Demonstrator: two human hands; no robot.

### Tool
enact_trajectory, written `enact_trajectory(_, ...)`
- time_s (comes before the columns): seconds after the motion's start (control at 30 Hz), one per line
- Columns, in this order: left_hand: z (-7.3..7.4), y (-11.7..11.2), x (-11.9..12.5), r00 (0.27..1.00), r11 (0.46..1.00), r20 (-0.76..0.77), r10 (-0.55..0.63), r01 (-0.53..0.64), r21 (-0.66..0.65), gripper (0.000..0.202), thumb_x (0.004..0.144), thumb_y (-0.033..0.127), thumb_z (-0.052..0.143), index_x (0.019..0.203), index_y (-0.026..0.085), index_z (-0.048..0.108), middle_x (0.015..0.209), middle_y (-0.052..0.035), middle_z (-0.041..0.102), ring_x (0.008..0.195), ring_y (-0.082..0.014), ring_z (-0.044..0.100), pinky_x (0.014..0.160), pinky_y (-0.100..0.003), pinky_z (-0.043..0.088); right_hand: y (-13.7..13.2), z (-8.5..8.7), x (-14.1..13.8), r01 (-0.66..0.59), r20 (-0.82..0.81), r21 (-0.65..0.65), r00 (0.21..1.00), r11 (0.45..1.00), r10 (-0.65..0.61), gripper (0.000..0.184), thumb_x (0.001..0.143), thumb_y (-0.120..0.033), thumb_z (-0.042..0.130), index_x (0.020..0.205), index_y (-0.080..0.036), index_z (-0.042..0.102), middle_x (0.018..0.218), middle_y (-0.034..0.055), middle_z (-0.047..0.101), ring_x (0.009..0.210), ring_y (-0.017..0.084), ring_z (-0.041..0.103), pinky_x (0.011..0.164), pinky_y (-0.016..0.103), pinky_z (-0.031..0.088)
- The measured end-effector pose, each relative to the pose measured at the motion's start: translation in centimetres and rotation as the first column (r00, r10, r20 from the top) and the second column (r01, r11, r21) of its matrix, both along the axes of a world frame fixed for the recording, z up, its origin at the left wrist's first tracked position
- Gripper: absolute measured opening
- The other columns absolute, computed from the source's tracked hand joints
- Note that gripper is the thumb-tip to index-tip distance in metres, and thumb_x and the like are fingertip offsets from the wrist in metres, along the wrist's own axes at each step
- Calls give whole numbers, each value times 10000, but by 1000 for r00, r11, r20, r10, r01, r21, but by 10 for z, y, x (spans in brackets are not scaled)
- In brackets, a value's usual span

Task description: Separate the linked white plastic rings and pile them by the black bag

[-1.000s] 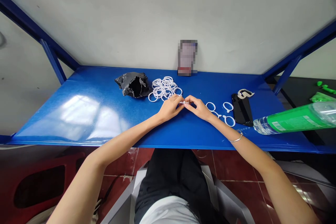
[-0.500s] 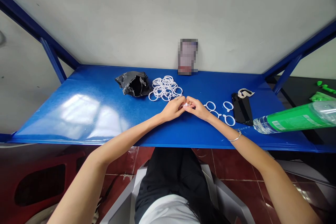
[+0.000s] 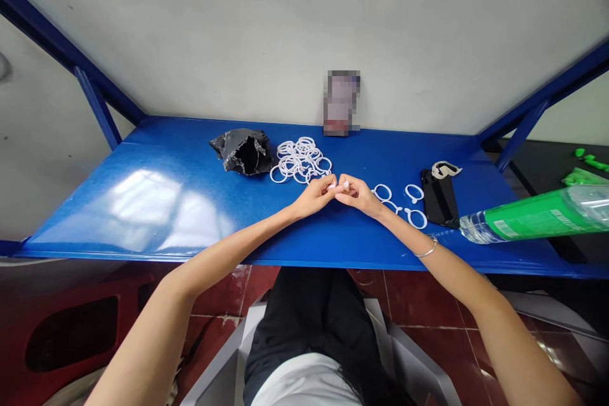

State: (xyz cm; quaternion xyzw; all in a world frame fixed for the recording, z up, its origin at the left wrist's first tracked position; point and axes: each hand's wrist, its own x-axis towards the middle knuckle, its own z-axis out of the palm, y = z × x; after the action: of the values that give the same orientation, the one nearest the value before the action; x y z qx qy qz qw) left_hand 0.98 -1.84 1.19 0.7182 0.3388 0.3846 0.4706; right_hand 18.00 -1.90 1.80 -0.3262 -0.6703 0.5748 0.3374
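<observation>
My left hand (image 3: 314,196) and my right hand (image 3: 359,195) meet above the blue table, fingertips almost touching. Both are closed in a pinch. Small bits of a white plastic ring (image 3: 346,185) show between the fingers; most of it is hidden by them. Just beyond my left hand lies a heap of white plastic rings (image 3: 295,162), each with a small tab. To the right of my right hand several more such rings (image 3: 417,219) lie apart on the table.
A torn black plastic bag (image 3: 245,151) lies left of the heap, its mouth open. A blurred upright phone-shaped object (image 3: 341,104) leans on the wall. At right are a black phone (image 3: 440,200), a beige strap-like item (image 3: 446,169) and a green-labelled bottle (image 3: 537,214) on the blue table (image 3: 285,247).
My fingers have shifted on the white piece, and the right-hand fingers have turned slightly upward. The heap, the loose rings and the bag have stayed in place.
</observation>
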Motion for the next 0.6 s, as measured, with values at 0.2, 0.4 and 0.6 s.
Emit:
enact_trajectory(0.2, 1, 2, -5, 997, 999, 60, -50, 51, -11, 452, 840, 610, 551, 768, 174, 455, 698, 22, 470, 646, -101, 420, 628, -237, 348, 7, 0, 8, 2, -14, 0, 1000, 1000, -2, 438, 727, -502, 729, 729, -213, 401, 645, -71, 323, 538, 71, 245, 510, 226, 225)
enact_trajectory(0.4, 2, 6, -13, 997, 998, 58, -52, 50, 44, 346, 921, 503, 487, 891, 164, 547, 786, -22, 578, 722, -126, 546, 702, -252, 412, 14, 1, 17, 42, -76, 8, 996, 999, -41, 313, 773, -465, 705, 872, -201, 570, 828, 16, 584, 771, 157, 559, 751, 312, 446)
enact_trajectory(0.6, -5, 12, -19, 974, 929, -120, 191, -139, 342, 226, 959, 335, 440, 933, 169, 591, 780, -63, 627, 783, -172, 542, 678, -260, 407, 24, 4, 31, 209, 1, 194, 977, 959, -213, 239, 821, -339, 647, 1030, -225, 621, 1064, 66, 651, 1035, 227, 608, 907, 376, 464)
